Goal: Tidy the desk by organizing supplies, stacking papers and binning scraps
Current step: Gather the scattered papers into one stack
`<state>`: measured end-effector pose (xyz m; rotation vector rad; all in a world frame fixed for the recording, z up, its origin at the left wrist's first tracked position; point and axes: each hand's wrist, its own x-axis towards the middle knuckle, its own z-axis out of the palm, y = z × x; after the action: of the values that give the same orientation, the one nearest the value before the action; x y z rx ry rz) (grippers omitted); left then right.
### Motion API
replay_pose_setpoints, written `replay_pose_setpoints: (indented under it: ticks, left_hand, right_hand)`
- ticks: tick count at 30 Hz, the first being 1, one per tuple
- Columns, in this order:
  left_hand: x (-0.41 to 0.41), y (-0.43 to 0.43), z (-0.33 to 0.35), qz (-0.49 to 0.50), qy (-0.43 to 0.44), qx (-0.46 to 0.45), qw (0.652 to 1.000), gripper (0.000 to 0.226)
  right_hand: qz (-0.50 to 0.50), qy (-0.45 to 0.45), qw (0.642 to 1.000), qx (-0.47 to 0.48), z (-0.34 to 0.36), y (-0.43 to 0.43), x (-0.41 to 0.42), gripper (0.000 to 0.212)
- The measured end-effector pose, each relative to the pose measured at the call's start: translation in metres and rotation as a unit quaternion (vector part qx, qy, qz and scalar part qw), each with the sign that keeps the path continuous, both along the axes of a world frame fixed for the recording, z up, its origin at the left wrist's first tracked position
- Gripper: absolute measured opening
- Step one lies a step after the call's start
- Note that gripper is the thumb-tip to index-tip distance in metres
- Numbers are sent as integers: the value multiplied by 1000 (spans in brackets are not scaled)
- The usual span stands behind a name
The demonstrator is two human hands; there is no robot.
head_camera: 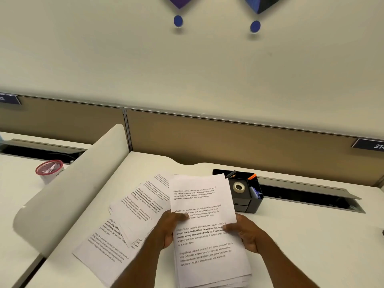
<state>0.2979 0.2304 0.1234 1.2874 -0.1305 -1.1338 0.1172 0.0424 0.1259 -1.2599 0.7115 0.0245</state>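
Gripping the paper stack between them, left hand and right hand pinch its side edges.

A cream wall is seen above a tan partition panel. Two blue discs are fixed to the wall. The white desk is bounded at left by a curved cream divider. A cable trough is set along the desk's back edge.
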Motion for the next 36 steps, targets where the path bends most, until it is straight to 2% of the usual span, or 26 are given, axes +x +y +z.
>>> replay_pose_setpoints:
  ticks: [3, 6, 8, 9, 11, 13, 15, 19, 25, 30, 36]
  left_hand:
    - [6, -1, 1, -2, -14, -4, 1000, 35]
    - [23, -3, 3, 61, -60, 70, 994, 48]
    - [41, 1, 2, 135, -116, 124, 976, 44]
    - [51, 5, 0, 152, -173, 150, 961, 40]
    - [75, 13, -9, 126, -334, 230, 905, 33]
    - [95, 20, -14, 62, -475, 319, 818, 32]
    - [116, 23, -19, 4, -533, 364, 763, 36]
    - [148, 24, -19, -2, -510, 421, 750, 47]
    - [186, 20, -35, -63, -508, 490, 706, 34]
    - [203, 23, -46, -103, -460, 519, 713, 51]
    - [211, 20, -44, -125, -435, 550, 702, 66]
  right_hand:
    - [-26, -11, 999, 14, -5, -2, 3, 44]
    - [-50, -41, 997, 36, -10, -4, 7, 50]
    - [-63, -58, 995, 50, -12, -6, 12, 54]
    - [-69, -62, 994, 57, -14, -7, 15, 54]
    - [-78, -70, 992, 68, -17, -9, 22, 52]
    - [-78, -79, 991, 80, -20, -10, 29, 52]
    - [-70, -84, 990, 87, -23, -10, 39, 56]
    - [-55, -84, 991, 89, -32, -10, 57, 61]
    - [-52, -87, 989, 104, -45, -13, 85, 54]
    - [-46, -88, 989, 111, -52, -14, 100, 54]
    - [-50, -90, 988, 116, -54, -14, 110, 58]
